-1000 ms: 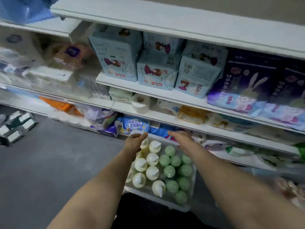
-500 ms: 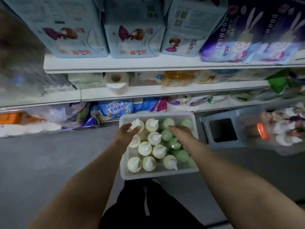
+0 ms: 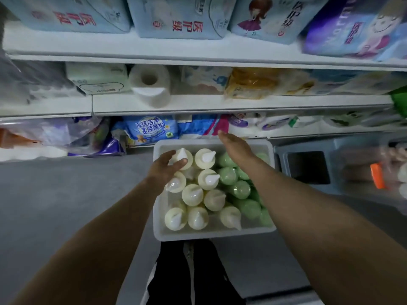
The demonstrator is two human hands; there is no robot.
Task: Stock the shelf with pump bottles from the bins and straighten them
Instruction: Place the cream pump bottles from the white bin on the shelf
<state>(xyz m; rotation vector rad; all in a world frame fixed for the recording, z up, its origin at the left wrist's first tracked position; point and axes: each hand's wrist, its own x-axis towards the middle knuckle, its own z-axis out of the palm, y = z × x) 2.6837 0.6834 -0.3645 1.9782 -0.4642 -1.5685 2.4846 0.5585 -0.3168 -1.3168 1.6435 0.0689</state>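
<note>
A white bin (image 3: 211,235) sat on the floor (image 3: 66,205) below the shelf (image 3: 220,104) — cream pump bottles (image 3: 192,194) packed upright in its left half, green bottles (image 3: 241,190) in its right. The left hand (image 3: 164,167) curled its fingers (image 3: 179,162) round the pump head of the far-left cream bottle (image 3: 184,156). The right hand (image 3: 234,146) hovered over the bin's far edge — fingers straight, together, holding nothing.

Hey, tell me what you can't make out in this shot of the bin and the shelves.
- Green bottles, head view: partly hidden under the right hand and forearm.
- Second bin, head view: blurred and cut by the right edge.
- Left hand: grip on the cream bottle unclear.
</note>
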